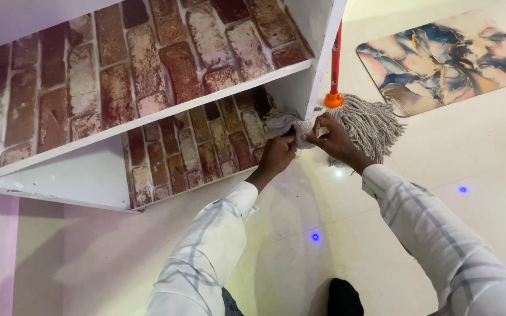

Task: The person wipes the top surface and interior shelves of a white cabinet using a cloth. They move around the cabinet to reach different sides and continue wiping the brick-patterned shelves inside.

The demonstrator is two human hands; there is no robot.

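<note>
My left hand [276, 155] and my right hand [334, 138] both grip a pale knitted cloth [288, 123] pressed against the lower corner of a white shelf unit [308, 88]. The cloth wraps the front edge of the shelf's upright panel. Both arms wear white checked sleeves. A string mop head [370, 126] with an orange collar and red handle [336, 52] stands right behind my right hand, touching the shelf side.
The shelf boards [147, 70] are lined with red brick-pattern paper. A marbled mat [446, 55] lies on the glossy white tiled floor at upper right. Blue light spots [315, 236] reflect on the tiles. A dark sock or foot [345, 298] shows at the bottom.
</note>
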